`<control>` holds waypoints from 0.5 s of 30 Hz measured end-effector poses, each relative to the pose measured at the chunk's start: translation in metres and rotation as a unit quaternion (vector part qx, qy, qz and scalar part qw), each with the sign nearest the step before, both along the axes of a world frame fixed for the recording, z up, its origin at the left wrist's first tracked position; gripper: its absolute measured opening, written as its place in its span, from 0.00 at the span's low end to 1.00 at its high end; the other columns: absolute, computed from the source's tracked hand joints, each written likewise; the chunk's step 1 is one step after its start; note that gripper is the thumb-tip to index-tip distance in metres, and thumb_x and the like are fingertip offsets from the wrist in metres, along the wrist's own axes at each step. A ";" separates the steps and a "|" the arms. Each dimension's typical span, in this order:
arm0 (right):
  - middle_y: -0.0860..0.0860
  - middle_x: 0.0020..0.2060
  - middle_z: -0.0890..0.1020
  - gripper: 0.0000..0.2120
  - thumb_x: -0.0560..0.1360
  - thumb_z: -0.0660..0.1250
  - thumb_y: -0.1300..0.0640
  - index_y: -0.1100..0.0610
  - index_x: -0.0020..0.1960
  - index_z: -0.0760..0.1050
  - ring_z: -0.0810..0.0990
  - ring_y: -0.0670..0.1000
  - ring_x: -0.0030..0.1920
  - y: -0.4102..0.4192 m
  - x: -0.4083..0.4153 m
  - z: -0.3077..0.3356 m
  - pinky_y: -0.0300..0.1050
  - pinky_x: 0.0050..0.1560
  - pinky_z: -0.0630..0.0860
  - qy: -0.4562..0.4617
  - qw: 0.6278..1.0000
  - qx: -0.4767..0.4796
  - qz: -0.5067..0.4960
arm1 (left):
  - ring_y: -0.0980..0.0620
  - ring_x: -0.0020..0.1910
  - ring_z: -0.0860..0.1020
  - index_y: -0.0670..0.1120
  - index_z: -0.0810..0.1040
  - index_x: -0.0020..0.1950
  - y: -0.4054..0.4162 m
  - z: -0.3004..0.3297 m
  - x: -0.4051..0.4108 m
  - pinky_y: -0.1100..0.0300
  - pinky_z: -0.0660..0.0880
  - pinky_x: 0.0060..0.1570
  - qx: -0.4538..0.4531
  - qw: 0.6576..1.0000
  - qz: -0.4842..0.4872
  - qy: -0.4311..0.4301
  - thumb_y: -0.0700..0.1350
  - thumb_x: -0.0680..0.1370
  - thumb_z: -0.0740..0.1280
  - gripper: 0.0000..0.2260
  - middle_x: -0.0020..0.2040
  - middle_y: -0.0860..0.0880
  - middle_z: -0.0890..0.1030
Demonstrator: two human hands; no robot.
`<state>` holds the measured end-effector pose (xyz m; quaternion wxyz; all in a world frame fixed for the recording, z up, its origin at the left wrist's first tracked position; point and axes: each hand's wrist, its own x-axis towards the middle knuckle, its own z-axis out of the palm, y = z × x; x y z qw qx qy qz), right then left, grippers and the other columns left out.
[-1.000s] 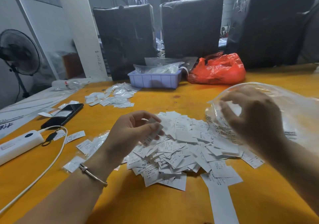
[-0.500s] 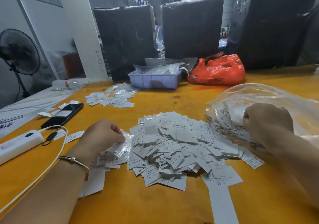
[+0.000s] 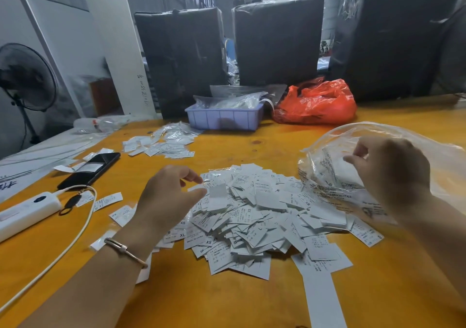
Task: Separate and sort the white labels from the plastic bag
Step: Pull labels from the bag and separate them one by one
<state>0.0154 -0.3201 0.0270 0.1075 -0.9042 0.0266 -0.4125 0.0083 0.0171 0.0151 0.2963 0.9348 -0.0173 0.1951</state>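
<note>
I see L hand [image 3: 166, 196] loose-fingered, empty, at label pile [image 3: 252, 216] left edge; R hand [image 3: 393, 176] pinches plastic bag [image 3: 335, 176], right of pile.

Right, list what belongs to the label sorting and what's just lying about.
Job:
- pile of white labels
- clear plastic bag
- smaller label pile
- left hand
- right hand

Lying about:
- phone
- white power bank
- red bag
- purple tray
- fan
</note>
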 end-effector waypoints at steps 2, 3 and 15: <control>0.59 0.31 0.82 0.08 0.70 0.76 0.60 0.62 0.39 0.78 0.80 0.60 0.32 0.006 -0.005 0.005 0.45 0.35 0.71 -0.067 0.994 0.046 0.073 | 0.62 0.48 0.74 0.56 0.80 0.47 -0.007 -0.002 -0.003 0.65 0.68 0.38 -0.012 0.999 -0.027 -0.020 0.50 0.74 0.74 0.04 0.50 0.59 0.77; 0.56 0.32 0.83 0.06 0.71 0.75 0.60 0.62 0.40 0.79 0.82 0.57 0.33 0.012 -0.009 0.008 0.46 0.35 0.74 -0.087 0.983 0.095 0.130 | 0.62 0.48 0.74 0.55 0.80 0.47 -0.010 -0.002 -0.005 0.65 0.68 0.39 -0.018 0.998 -0.042 -0.030 0.49 0.74 0.74 0.04 0.50 0.59 0.77; 0.59 0.35 0.85 0.11 0.64 0.73 0.63 0.65 0.45 0.78 0.82 0.53 0.33 0.084 -0.047 0.000 0.37 0.35 0.77 0.201 0.700 0.473 0.496 | 0.63 0.57 0.79 0.59 0.71 0.68 -0.049 0.006 -0.031 0.63 0.79 0.52 -0.204 0.925 -0.296 0.122 0.60 0.71 0.72 0.27 0.60 0.59 0.81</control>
